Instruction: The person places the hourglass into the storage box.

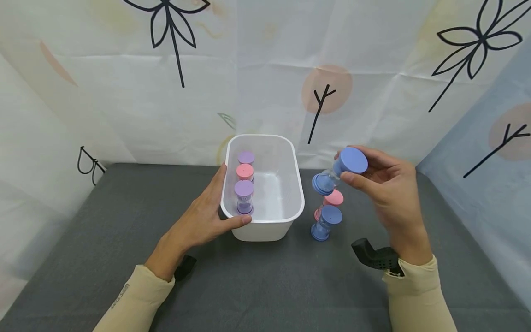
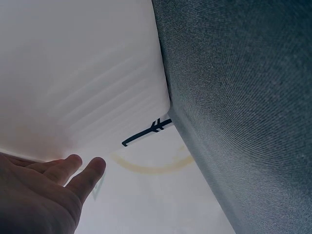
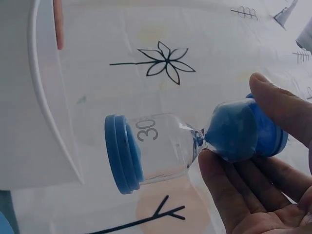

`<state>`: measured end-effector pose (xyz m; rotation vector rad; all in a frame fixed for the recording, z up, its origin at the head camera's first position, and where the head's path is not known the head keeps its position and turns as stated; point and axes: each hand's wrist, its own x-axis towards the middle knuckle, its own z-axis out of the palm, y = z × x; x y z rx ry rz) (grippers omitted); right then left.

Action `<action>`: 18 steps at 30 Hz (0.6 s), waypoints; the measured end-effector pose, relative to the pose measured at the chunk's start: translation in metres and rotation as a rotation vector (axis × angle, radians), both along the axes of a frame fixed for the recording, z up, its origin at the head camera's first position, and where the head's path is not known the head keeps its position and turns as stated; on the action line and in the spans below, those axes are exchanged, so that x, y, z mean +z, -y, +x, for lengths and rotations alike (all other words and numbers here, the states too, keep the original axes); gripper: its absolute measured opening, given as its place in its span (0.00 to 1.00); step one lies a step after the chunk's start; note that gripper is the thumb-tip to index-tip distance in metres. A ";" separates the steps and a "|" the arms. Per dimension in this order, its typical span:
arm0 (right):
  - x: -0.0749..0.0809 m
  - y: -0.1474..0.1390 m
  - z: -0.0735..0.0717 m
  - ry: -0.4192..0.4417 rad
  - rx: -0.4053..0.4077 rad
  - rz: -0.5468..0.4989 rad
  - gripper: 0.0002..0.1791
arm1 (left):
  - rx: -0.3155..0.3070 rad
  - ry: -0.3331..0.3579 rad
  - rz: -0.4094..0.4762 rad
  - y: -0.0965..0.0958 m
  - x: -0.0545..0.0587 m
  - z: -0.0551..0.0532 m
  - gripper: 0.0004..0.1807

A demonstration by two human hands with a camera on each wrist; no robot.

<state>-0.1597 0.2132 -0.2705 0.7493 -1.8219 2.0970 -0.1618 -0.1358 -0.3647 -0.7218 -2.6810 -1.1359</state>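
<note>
— Head view: the white plastic tub (image 1: pixel 265 230) is touched at its left by the left hand (image 1: pixel 199 219)!
— And right of the tub, a blue-capped clear-glass hourglass (image 1: pixel 344 161) is pinched aloft by the right hand (image 1: pixel 390 189)!
— Left wrist: the tub's wall is met by straight, unclenched fingers (image 2: pixel 88 178).
— Right wrist: the hourglass, tilted, is grasped at one end!
</note>
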 end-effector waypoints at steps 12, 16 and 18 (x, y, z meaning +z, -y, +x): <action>-0.012 0.038 0.002 -0.003 0.047 0.110 0.28 | -0.006 -0.011 0.016 0.000 -0.002 -0.001 0.66; -0.019 0.059 -0.005 0.046 0.103 0.174 0.30 | -0.005 -0.014 0.016 0.000 -0.003 -0.001 0.66; -0.024 0.072 -0.009 0.086 0.156 0.214 0.29 | -0.009 -0.017 0.016 0.000 -0.002 -0.002 0.66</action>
